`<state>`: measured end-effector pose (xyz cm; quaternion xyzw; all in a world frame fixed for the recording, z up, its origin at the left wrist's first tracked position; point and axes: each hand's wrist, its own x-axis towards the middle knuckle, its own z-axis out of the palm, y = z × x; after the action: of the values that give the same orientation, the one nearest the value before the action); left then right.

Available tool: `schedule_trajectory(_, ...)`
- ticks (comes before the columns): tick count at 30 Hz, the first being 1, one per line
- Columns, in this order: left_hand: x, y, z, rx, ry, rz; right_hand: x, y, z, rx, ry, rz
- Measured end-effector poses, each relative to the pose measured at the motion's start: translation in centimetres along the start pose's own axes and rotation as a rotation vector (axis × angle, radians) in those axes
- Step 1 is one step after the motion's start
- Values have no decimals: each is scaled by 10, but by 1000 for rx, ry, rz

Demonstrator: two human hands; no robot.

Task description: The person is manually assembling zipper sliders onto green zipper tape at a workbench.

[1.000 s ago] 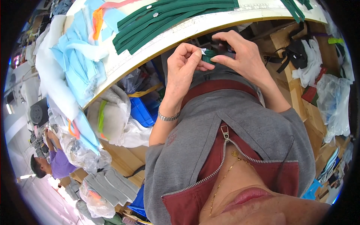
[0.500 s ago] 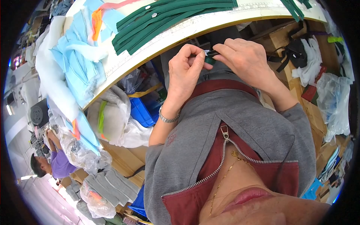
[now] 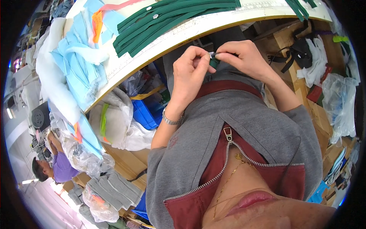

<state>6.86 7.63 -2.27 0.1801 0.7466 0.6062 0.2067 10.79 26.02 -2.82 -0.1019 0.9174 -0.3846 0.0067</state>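
We see white worktable (image 3: 236,20) above hands, green fabric strips (image 3: 167,17) stacked on it. Left hand (image 3: 189,74) pinches small green piece (image 3: 214,62); right hand (image 3: 248,57) pinches same piece just beside, fingertips nearly touching.

Two hands (image 3: 213,63), one small green piece (image 3: 214,62), one bracelet (image 3: 171,120), one blue crate (image 3: 146,114).
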Motion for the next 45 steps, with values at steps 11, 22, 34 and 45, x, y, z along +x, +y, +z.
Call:
schedule_trajectory(11, 4, -12, 2, -166, 31, -20, -6, -13, 17, 334, 99, 198)
schedule_trajectory(22, -13, 1, -4, 200, -193, 143, -9, -23, -3, 340, -60, 17)
schedule_trajectory(34, -15, 10, -20, 271, -403, 23, -11, -21, 2, 257, -94, -216)
schedule_trajectory(45, -46, 8, -13, -575, -322, -194, -11, -31, -12, 575, -220, -284)
